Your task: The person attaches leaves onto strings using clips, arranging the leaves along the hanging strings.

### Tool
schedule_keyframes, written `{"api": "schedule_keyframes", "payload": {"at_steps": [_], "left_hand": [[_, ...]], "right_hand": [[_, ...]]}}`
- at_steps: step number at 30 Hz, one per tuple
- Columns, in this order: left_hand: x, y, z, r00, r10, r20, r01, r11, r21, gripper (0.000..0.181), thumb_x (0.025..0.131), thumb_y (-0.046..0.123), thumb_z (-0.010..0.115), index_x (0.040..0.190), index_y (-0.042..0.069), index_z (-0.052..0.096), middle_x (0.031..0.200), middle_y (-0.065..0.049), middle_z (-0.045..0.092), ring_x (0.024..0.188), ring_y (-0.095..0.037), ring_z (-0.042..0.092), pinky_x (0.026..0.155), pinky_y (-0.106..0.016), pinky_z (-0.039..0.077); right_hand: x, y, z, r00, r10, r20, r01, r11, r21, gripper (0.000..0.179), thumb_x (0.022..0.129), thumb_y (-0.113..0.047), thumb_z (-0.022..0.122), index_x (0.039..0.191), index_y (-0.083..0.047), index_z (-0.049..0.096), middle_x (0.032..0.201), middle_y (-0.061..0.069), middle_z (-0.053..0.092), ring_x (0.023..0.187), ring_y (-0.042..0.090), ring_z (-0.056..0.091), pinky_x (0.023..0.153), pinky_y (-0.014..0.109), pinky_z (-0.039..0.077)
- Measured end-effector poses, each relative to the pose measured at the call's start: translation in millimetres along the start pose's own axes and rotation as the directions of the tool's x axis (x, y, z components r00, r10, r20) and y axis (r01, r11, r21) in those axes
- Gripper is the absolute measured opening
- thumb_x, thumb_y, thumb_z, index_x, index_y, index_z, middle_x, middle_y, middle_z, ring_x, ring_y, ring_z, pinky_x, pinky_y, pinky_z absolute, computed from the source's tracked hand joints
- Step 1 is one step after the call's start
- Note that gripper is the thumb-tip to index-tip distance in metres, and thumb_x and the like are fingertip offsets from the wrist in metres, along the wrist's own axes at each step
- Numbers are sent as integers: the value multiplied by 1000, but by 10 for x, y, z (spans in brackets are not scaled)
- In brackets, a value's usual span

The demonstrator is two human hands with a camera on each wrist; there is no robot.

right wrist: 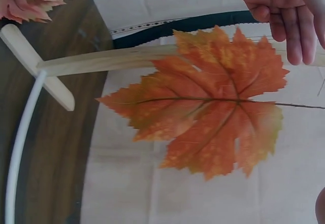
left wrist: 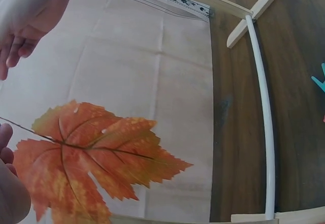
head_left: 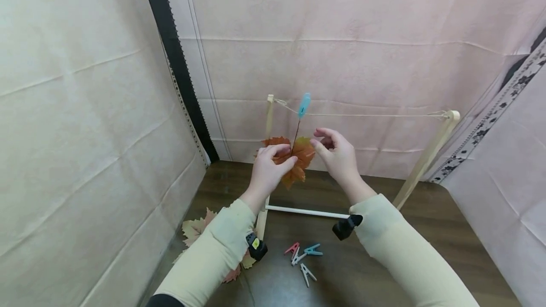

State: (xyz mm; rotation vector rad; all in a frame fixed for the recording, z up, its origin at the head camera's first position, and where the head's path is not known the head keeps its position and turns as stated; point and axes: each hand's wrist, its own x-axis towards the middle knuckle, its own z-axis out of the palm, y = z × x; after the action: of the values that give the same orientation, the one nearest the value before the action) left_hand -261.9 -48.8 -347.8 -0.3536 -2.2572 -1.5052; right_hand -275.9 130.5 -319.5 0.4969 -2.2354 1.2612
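Observation:
An orange maple leaf (head_left: 304, 155) hangs by its thin brown stem from a blue clothespin (head_left: 304, 105), which is clipped on a string (head_left: 367, 115). My left hand (head_left: 268, 167) is beside the leaf's left part, fingers loosely bent. In the right wrist view, that left hand (right wrist: 292, 16) is apart from the leaf, its fingers fairly straight. To the leaf's right is my right hand (head_left: 339, 155), thumb and fingers apart. The left wrist view shows the right hand (left wrist: 33, 16) with relaxed fingers and nothing between them.
The string spans two wooden posts (head_left: 426, 160), joined below by a white rod (head_left: 307, 211). Several loose clothespins (head_left: 307, 274) lie on the brown wooden surface (head_left: 362, 269). More leaves (head_left: 194, 229) lie at the left, partly behind my left sleeve. Pale cloth walls (head_left: 85, 155) enclose the area.

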Motion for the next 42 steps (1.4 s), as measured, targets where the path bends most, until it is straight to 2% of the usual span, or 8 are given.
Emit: {"api": "schedule_keyframes", "payload": {"at_steps": [4,11,16,20,28,34,37,42], "left_hand": [[-40,-84,-12,1000,21,-3,-21,999,29,38,72,37,68,102,14,64,94,10,59,92,-12,44,76,-31,40],[-139,-235,-22,1000,-1,23,0,999,46,41,71,38,68,104,13,63,96,9,59,94,-15,45,78,-33,40],[-227,-361,-26,999,0,33,-2,999,54,39,72,36,69,103,13,63,96,11,59,93,-10,43,77,-32,38],[-302,-469,-24,999,-12,47,9,998,70,39,72,36,69,103,14,63,96,10,59,91,-10,43,75,-34,39],[-430,-622,-32,994,-72,77,66,995,78,37,73,35,68,105,18,62,98,11,58,96,-17,41,74,-35,37],[-519,-701,-74,987,-130,93,120,987,103,32,72,40,67,101,29,61,97,18,56,96,-10,39,77,-33,37],[-564,-763,-95,984,-148,103,138,985,103,31,71,40,68,100,31,61,97,19,56,96,-9,38,76,-33,36],[-635,-880,-127,976,-171,132,158,982,101,33,71,44,66,102,33,60,99,20,56,99,-11,38,79,-35,36]], "right_hand": [[-115,102,34,1000,22,4,-21,1000,-22,40,78,-40,59,109,-14,58,95,-5,60,75,8,53,65,26,44],[-327,292,95,999,53,6,-53,998,-22,43,76,-44,60,106,-13,60,84,-7,59,70,8,53,61,23,43],[-476,413,122,998,64,19,-64,998,-8,40,76,-41,61,107,-16,60,88,-6,60,71,8,53,62,25,44],[-621,512,146,993,113,24,-113,994,2,39,76,-41,62,107,-19,59,92,-5,61,72,8,53,63,25,44],[-858,669,216,980,195,25,-196,980,42,39,75,-42,62,107,-20,59,95,-1,61,74,10,53,64,25,43],[-982,762,250,963,267,47,-269,962,49,41,74,-47,61,108,-24,58,93,-5,59,74,11,51,61,28,43],[-1043,801,261,955,289,71,-292,955,42,41,74,-48,59,108,-26,57,94,-10,57,75,11,50,62,30,43],[-1141,854,284,939,326,105,-332,943,38,43,74,-49,59,110,-25,56,98,-8,57,77,13,49,62,30,43]]}}
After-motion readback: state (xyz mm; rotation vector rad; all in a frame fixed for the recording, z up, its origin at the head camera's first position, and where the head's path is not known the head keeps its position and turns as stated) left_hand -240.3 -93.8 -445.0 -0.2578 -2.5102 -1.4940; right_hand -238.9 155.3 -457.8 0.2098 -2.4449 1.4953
